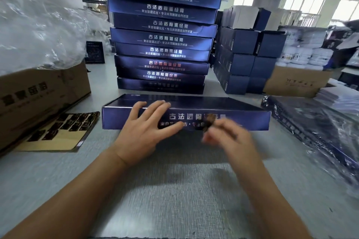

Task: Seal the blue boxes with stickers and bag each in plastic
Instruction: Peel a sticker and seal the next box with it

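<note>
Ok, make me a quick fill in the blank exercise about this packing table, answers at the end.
1. The left hand lies flat on the ___ box nearest the person.
2. The right hand pinches a small dark ___.
3. The sticker sheet lies to that box's ___.
4. The stack of like boxes stands ___ that box.
Answers: blue; sticker; left; behind.

Bright daylight from rear windows (305, 4), right hand (227, 136) motion-blurred, edges bowed, soft shadow on table (174, 190).
</note>
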